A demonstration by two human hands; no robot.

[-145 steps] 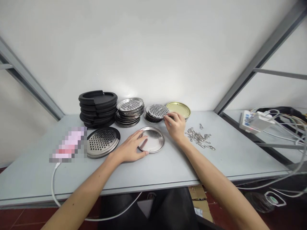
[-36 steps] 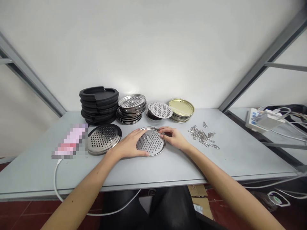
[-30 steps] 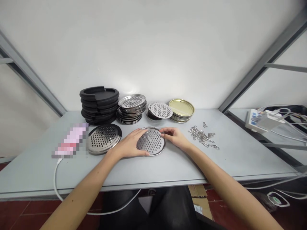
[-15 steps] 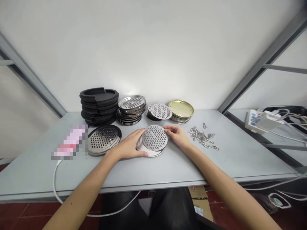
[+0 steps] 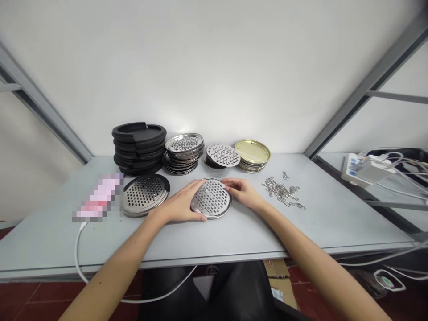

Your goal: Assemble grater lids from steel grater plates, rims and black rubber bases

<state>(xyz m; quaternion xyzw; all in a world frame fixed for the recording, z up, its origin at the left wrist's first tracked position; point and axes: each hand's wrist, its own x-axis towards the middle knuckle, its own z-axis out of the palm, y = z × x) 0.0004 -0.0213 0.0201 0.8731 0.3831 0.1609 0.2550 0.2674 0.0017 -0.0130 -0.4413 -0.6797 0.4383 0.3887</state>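
Observation:
In the head view a perforated metal disc lies in a shallow round metal dish near the front of the table. My left hand curves round the dish's left side, thumb at the near rim and fingers at the far one. At the upper right edge, the thumb and fingers of my right hand are closed on the disc. To the left lies a round metal piece with a perforated top, partly ringed in black.
Along the wall stand black round holders, rimmed perforated discs, loose perforated discs and gold-coloured lids. Small metal clips lie at right. A blurred pink phone-like object with a white cable lies left. A power strip sits far right.
My right hand has moved slightly left and down with the perforated disc, which went from tilted above the dish to flat inside it. My left hand has stayed on the dish.

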